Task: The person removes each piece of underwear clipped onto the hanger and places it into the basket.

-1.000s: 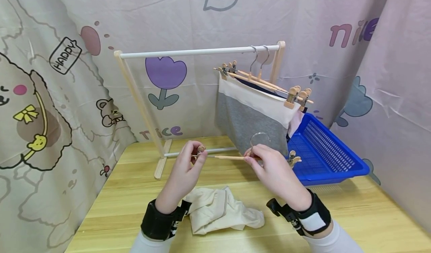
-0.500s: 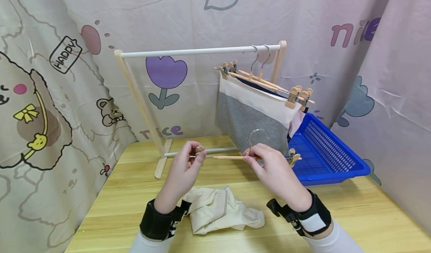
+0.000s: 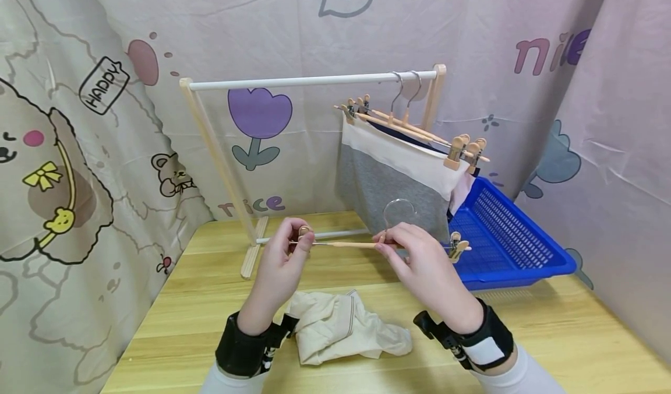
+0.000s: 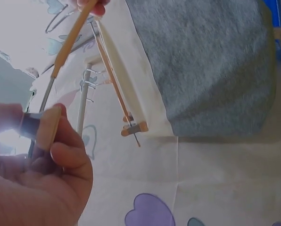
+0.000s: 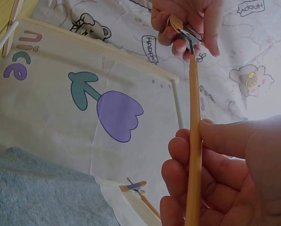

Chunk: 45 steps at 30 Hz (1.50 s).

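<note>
A clip hanger (image 3: 353, 245) is held level above the table, its wire hook pointing up. My left hand (image 3: 283, 257) pinches the clip (image 4: 47, 128) at its left end between thumb and fingers. My right hand (image 3: 416, 254) grips the wooden bar (image 5: 194, 103) by the base of the hook, thumb against curled fingers. The other clip (image 3: 458, 247) sticks out past the right hand, holding no cloth. Below both hands, a crumpled cream cloth garment (image 3: 346, 330) lies on the table.
Behind stands a rack with a white rail (image 3: 293, 82). Two clip hangers hang at its right end, the front one carrying a grey and white garment (image 3: 398, 172). A blue plastic basket (image 3: 524, 231) sits at the right, and a printed curtain (image 3: 314, 161) closes off the back.
My left hand has moved slightly left with its clip, showing more metal rod beside it. The hanger's hook has tipped a little left and up in the right hand.
</note>
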Tool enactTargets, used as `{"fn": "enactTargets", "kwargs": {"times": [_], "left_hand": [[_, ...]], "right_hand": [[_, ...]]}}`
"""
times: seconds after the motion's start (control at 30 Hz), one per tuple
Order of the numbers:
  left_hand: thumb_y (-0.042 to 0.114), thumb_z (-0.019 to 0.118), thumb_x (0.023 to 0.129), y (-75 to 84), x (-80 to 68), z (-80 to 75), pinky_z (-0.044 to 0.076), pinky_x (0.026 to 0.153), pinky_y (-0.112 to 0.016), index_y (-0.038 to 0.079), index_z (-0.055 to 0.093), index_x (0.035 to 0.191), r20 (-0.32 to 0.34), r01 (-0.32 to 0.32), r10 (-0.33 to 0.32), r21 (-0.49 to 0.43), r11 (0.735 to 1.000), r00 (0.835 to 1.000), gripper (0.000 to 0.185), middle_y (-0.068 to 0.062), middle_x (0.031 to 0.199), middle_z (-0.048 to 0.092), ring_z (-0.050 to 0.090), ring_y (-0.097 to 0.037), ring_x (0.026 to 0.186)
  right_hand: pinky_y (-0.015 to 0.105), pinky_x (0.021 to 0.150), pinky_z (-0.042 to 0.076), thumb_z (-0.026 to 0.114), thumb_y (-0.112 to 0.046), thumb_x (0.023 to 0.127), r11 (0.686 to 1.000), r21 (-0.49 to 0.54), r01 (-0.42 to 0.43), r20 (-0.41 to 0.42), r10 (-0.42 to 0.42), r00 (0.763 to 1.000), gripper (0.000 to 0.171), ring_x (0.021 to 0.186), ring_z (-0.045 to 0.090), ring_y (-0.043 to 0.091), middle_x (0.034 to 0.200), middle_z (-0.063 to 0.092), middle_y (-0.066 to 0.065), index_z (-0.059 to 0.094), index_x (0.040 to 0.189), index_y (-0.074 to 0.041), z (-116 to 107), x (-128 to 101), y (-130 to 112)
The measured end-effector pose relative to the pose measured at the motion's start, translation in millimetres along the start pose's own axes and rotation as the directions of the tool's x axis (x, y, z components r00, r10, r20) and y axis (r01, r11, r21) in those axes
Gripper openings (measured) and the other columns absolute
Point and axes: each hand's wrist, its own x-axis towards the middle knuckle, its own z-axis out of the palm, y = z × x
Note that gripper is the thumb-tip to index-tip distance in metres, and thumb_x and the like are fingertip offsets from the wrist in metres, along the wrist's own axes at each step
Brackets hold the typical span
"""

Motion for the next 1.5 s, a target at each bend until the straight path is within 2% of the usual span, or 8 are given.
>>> {"fn": "enactTargets", "kwargs": {"times": [0.57, 0.77, 0.9, 1.0, 1.1, 1.17, 1.27, 1.5], "left_hand": [[0.000, 0.053, 0.105, 1.5, -1.1, 3.4, 0.046, 0.069, -0.020, -0.007, 0.055, 0.108, -0.053, 0.055, -0.061, -0.108, 0.993, 0.997, 0.008, -0.012, 0.091, 0.055, 0.051, -0.009, 0.074], [0.002, 0.050, 0.107, 2.0, -0.6, 3.2, 0.045, 0.070, -0.021, -0.008, 0.053, 0.108, -0.065, 0.078, -0.087, -0.137, 0.988, 0.994, 0.011, -0.009, 0.091, 0.055, 0.050, -0.009, 0.075], [0.004, 0.050, 0.107, 2.2, 0.8, 1.1, 0.046, 0.071, -0.020, -0.009, 0.053, 0.108, -0.100, 0.099, -0.115, -0.152, 0.983, 0.988, 0.013, -0.005, 0.091, 0.055, 0.050, -0.009, 0.076], [0.006, 0.050, 0.108, 3.0, 1.5, -1.8, 0.048, 0.072, -0.019, -0.009, 0.052, 0.108, -0.128, 0.111, -0.131, -0.154, 0.982, 0.983, 0.016, -0.003, 0.091, 0.055, 0.052, -0.009, 0.078], [0.009, 0.048, 0.109, 3.7, 1.7, -5.6, 0.048, 0.074, -0.019, -0.009, 0.051, 0.110, -0.149, 0.121, -0.144, -0.155, 0.980, 0.978, 0.019, -0.001, 0.092, 0.056, 0.054, -0.009, 0.081], [0.011, 0.047, 0.109, 4.2, 1.8, -8.0, 0.048, 0.074, -0.020, -0.010, 0.051, 0.111, -0.169, 0.124, -0.150, -0.152, 0.980, 0.974, 0.021, 0.001, 0.092, 0.056, 0.056, -0.008, 0.082], [0.012, 0.047, 0.109, 5.5, 2.2, -11.4, 0.049, 0.075, -0.019, -0.010, 0.051, 0.112, -0.202, 0.127, -0.157, -0.157, 0.979, 0.967, 0.023, 0.003, 0.091, 0.057, 0.058, -0.007, 0.084], [0.012, 0.045, 0.110, 9.5, 1.7, -19.9, 0.050, 0.078, -0.018, -0.010, 0.050, 0.113, -0.229, 0.131, -0.174, -0.188, 0.973, 0.958, 0.023, 0.004, 0.093, 0.058, 0.061, -0.009, 0.091]], "right_hand": [[0.034, 0.075, 0.055, 0.079, -0.009, 0.091, 0.991, -0.039, 0.125, -0.144, -0.129, 0.981, 0.009, 0.088, 0.063, 0.012, 0.093, 0.071, -0.003, 0.074, 0.098, -0.012, 4.9, -1.5, -1.0], [0.033, 0.080, 0.051, 0.078, -0.013, 0.092, 0.985, -0.052, 0.166, -0.192, -0.173, 0.966, 0.016, 0.092, 0.063, 0.018, 0.098, 0.070, 0.002, 0.073, 0.106, -0.007, 5.3, -1.8, 0.6], [0.034, 0.088, 0.048, 0.065, -0.030, 0.103, 0.972, -0.051, 0.228, -0.285, -0.233, 0.930, 0.029, 0.099, 0.063, 0.025, 0.105, 0.071, 0.008, 0.072, 0.113, -0.003, 5.1, -1.7, 0.6], [0.034, 0.092, 0.047, 0.055, -0.036, 0.108, 0.951, -0.063, 0.302, -0.384, -0.303, 0.872, 0.040, 0.101, 0.064, 0.030, 0.106, 0.071, 0.013, 0.072, 0.114, 0.000, 5.0, -0.7, -0.3], [0.034, 0.092, 0.048, 0.057, -0.031, 0.107, 0.920, -0.080, 0.385, -0.457, -0.377, 0.806, 0.037, 0.099, 0.065, 0.032, 0.104, 0.071, 0.016, 0.073, 0.111, 0.002, 4.1, 1.0, -3.1], [0.033, 0.093, 0.049, 0.058, -0.030, 0.107, 0.899, -0.081, 0.430, -0.471, -0.415, 0.779, 0.036, 0.098, 0.066, 0.033, 0.103, 0.071, 0.016, 0.073, 0.109, 0.002, 3.6, 1.4, -5.1], [0.030, 0.092, 0.049, 0.057, -0.029, 0.107, 0.877, -0.073, 0.476, -0.455, -0.454, 0.766, 0.035, 0.097, 0.065, 0.031, 0.103, 0.071, 0.015, 0.073, 0.109, 0.002, 3.8, 1.5, -7.2], [0.031, 0.094, 0.048, 0.057, -0.031, 0.107, 0.854, -0.029, 0.520, -0.387, -0.489, 0.782, 0.036, 0.099, 0.065, 0.029, 0.107, 0.071, 0.012, 0.072, 0.112, 0.001, 9.0, 0.1, -9.8]]}}
